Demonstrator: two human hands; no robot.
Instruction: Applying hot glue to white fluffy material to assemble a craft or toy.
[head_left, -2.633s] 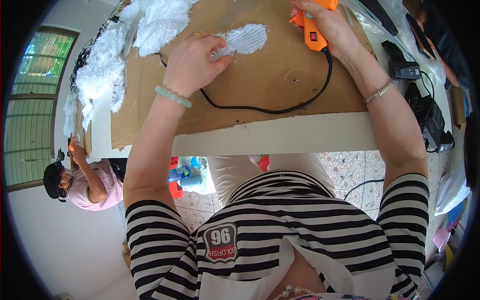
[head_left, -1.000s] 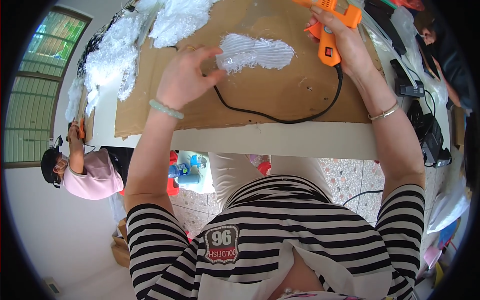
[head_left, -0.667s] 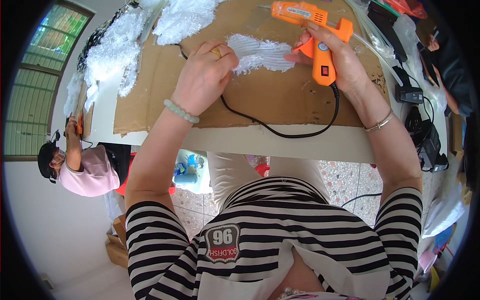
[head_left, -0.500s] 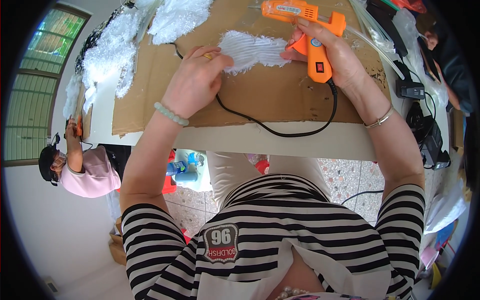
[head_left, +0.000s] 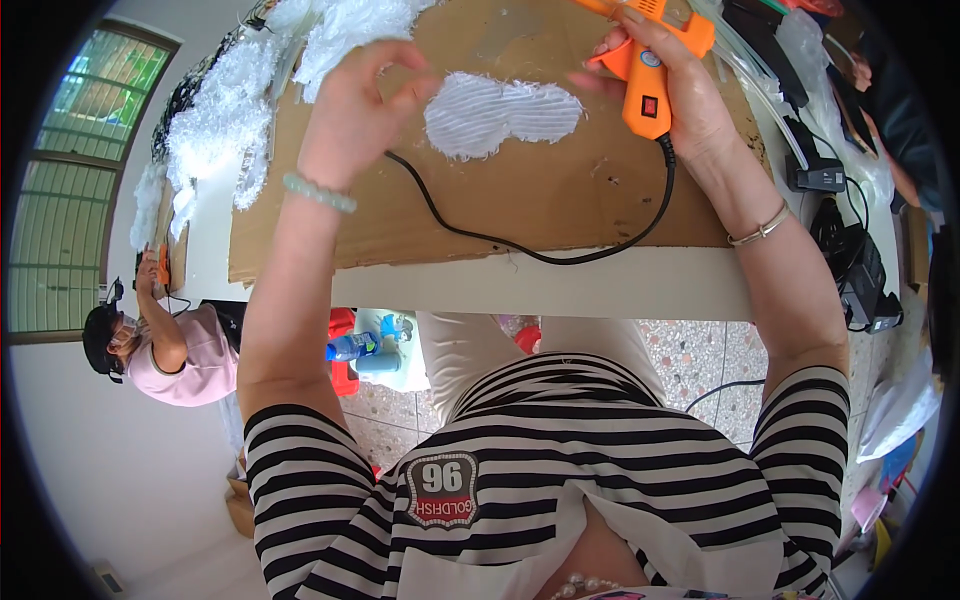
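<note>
My right hand point(head_left: 690, 95) is wrapped round the handle of an orange hot glue gun point(head_left: 648, 100), whose black cord trails from the grip's base. The gun's front end runs out at the top edge. Below and between my hands lies a white ribbed fabric piece point(head_left: 503, 115), narrow in the middle with frayed edges, flat on a brown cardboard sheet point(head_left: 540, 210). My left hand point(head_left: 350, 115) is raised to the left of the fabric, empty, its thumb and fingers apart and slightly blurred.
White shaggy bundles point(head_left: 222, 130) lie at the table's left and far side. The cord point(head_left: 560, 262) loops across the cardboard's near part. At right are black power adapters point(head_left: 822, 175) and clear plastic. A person in pink point(head_left: 190, 350) works at far left; another person's arm point(head_left: 885, 150) shows at right.
My left hand has let go of the fabric's left end and moved up and left. My right hand's fingertips have left its right end, the glue gun rising slightly farther away.
</note>
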